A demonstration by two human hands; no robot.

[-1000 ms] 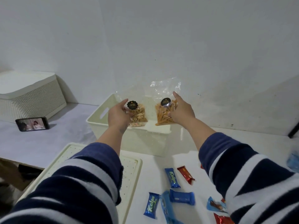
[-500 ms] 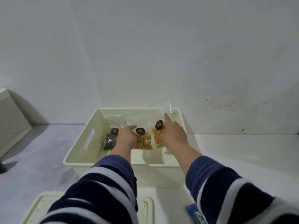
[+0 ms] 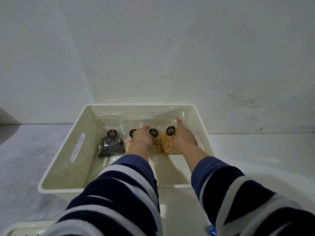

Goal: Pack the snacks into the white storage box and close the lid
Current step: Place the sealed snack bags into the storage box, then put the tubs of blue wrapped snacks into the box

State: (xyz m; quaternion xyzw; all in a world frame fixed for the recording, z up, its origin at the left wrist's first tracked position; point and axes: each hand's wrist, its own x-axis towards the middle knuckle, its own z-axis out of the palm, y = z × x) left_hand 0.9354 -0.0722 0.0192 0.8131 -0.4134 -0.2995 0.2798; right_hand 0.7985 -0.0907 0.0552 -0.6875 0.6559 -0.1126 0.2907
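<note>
The white storage box (image 3: 56, 169) stands open against the wall. Several clear snack bags lean in a row along its far side. At the left is a bag of dark spiral snacks (image 3: 111, 145), then a bag of pale snacks (image 3: 129, 143). My left hand (image 3: 140, 140) holds the bag of tan snacks (image 3: 156, 142) down inside the box. My right hand (image 3: 183, 139) grips the bag of orange sticks (image 3: 168, 144) beside it, forefinger pointing up along the bag.
The box lid (image 3: 20, 230) shows at the bottom left corner. A blue wrapped snack (image 3: 211, 231) peeks out below my right sleeve. The wall rises right behind the box. Grey table surface (image 3: 25, 150) lies to the left and right.
Both hands have lowered the two bags from above the rim down into the box, next to the bags inside. The view has moved closer over the box.
</note>
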